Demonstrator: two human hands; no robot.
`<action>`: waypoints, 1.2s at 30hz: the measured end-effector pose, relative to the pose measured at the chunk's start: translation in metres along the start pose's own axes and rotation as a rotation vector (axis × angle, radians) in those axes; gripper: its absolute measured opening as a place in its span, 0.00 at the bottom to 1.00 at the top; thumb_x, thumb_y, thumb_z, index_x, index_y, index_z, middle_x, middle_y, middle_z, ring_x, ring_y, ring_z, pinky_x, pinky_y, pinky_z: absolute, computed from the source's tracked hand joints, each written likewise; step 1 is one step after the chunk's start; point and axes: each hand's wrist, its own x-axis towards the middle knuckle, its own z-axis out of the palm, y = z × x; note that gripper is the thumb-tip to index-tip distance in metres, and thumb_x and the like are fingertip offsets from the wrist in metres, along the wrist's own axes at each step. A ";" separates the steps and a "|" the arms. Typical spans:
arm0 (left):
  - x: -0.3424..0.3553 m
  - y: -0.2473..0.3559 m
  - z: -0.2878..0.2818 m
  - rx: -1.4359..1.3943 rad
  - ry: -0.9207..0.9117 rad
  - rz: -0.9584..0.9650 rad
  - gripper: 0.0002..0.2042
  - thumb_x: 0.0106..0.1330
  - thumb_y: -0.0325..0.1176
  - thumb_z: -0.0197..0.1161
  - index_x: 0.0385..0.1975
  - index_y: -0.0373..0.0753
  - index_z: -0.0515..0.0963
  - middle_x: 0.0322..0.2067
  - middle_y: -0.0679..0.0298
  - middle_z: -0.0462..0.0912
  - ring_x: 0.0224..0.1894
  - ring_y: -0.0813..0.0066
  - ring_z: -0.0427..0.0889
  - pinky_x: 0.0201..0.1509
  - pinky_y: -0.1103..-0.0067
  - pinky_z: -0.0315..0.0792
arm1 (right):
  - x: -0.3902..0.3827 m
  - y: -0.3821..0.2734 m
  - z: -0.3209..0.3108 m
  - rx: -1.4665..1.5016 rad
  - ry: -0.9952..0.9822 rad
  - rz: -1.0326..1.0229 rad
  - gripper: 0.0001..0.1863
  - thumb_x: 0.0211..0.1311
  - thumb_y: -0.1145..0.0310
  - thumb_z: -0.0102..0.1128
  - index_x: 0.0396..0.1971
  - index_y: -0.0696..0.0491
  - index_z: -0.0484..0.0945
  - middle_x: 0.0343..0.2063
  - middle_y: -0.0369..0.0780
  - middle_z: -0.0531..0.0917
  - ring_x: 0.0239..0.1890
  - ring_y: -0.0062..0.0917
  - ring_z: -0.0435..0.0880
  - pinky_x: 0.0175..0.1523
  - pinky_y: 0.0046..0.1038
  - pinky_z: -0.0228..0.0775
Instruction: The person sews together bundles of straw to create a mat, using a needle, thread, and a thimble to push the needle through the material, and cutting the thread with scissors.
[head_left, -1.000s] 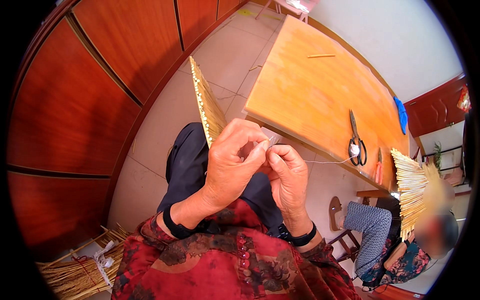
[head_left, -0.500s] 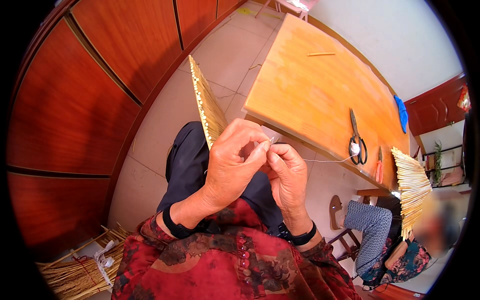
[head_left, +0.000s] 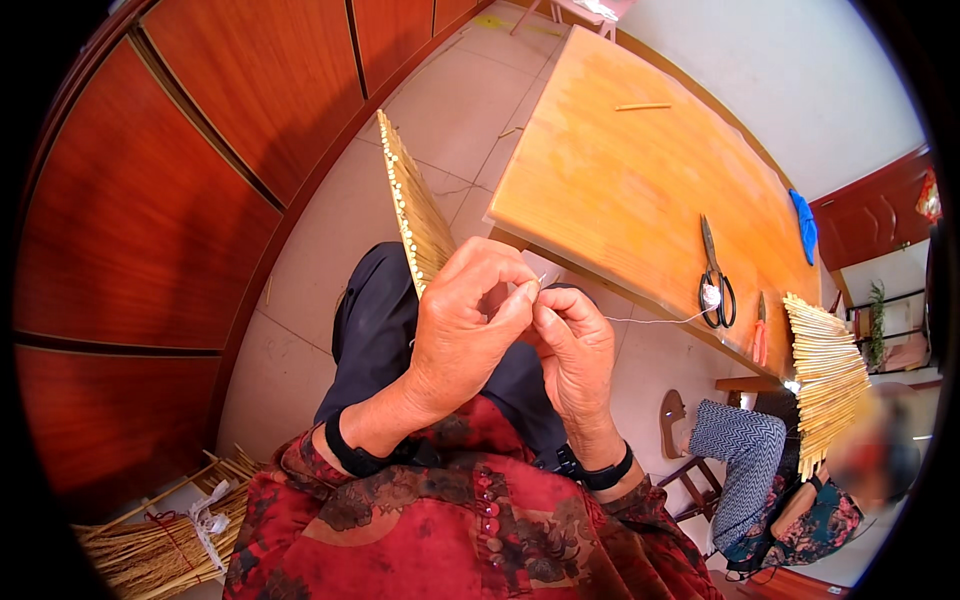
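My left hand (head_left: 467,320) and my right hand (head_left: 572,360) meet over my dark-trousered lap, both pinching a small needle (head_left: 542,281) and white thread at the fingertips; exactly which finger holds which is too small to tell. The thread (head_left: 655,321) runs rightward to a white ball (head_left: 711,297) resting on the black-handled scissors (head_left: 708,250) on the wooden table (head_left: 610,180). A flat panel of bound straw stalks (head_left: 410,200) stands upright just beyond my left hand, its pale cut ends along one edge.
Red-handled pliers (head_left: 760,330), a blue cloth (head_left: 803,225) and a loose stalk (head_left: 643,106) are on the table. A co-worker (head_left: 740,470) sits at right with another stalk panel (head_left: 825,385). A tied straw bundle (head_left: 170,540) lies lower left; wooden cabinets (head_left: 130,240) line the left.
My hands stay almost in place, with slight shifts of the needle at my fingertips. The co-worker's straw panel has moved a little.
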 end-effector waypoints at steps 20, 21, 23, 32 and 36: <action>0.000 0.000 -0.004 0.055 0.018 0.004 0.04 0.54 0.17 0.56 0.26 0.33 0.74 0.31 0.67 0.71 0.27 0.88 0.68 0.27 0.90 0.62 | 0.000 0.000 0.000 -0.058 -0.008 -0.019 0.05 0.59 0.75 0.52 0.33 0.61 0.72 0.26 0.40 0.78 0.30 0.21 0.78 0.39 0.20 0.70; 0.000 0.000 -0.003 0.054 0.022 0.006 0.04 0.54 0.17 0.56 0.26 0.33 0.74 0.31 0.67 0.71 0.27 0.88 0.68 0.27 0.90 0.62 | -0.001 0.000 0.000 -0.051 -0.003 -0.014 0.05 0.59 0.75 0.52 0.32 0.61 0.72 0.26 0.40 0.78 0.30 0.21 0.78 0.39 0.21 0.70; 0.000 -0.001 -0.003 0.055 0.028 0.008 0.04 0.53 0.17 0.56 0.26 0.33 0.75 0.31 0.67 0.71 0.27 0.88 0.68 0.27 0.90 0.62 | -0.001 0.000 0.000 -0.049 0.004 -0.008 0.05 0.59 0.74 0.52 0.32 0.61 0.72 0.26 0.40 0.79 0.30 0.22 0.79 0.39 0.21 0.70; 0.000 -0.001 -0.002 0.096 0.031 0.026 0.04 0.53 0.17 0.56 0.25 0.33 0.75 0.30 0.67 0.71 0.28 0.87 0.68 0.27 0.89 0.62 | 0.000 0.001 -0.001 -0.023 0.004 0.007 0.05 0.60 0.74 0.50 0.33 0.61 0.72 0.26 0.41 0.79 0.29 0.22 0.79 0.38 0.21 0.72; 0.000 0.000 -0.001 0.092 0.023 0.009 0.03 0.53 0.18 0.57 0.24 0.33 0.74 0.29 0.68 0.71 0.26 0.88 0.67 0.25 0.90 0.61 | 0.000 0.002 -0.002 -0.010 0.011 0.004 0.06 0.60 0.74 0.50 0.33 0.61 0.72 0.26 0.40 0.79 0.29 0.21 0.79 0.38 0.21 0.72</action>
